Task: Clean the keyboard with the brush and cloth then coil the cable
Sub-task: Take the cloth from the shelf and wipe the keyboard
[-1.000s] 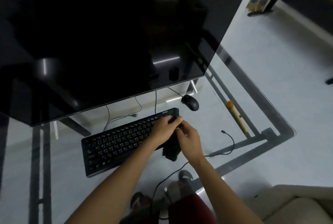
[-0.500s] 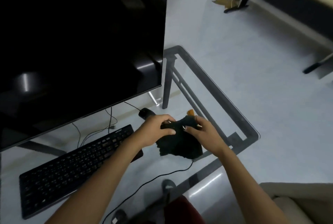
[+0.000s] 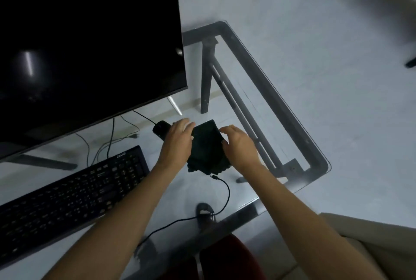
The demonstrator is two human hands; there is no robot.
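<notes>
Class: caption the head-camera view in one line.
Both hands, left and right, set a dark cloth down beside the keyboard.

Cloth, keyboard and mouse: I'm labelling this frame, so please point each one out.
cloth (image 3: 206,144): head view, middle of the dark folded fabric.
keyboard (image 3: 74,198): head view, centre of the key field.
mouse (image 3: 161,128): head view, its visible top.

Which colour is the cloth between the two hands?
Black or very dark cloth, seen from the head view.
</notes>
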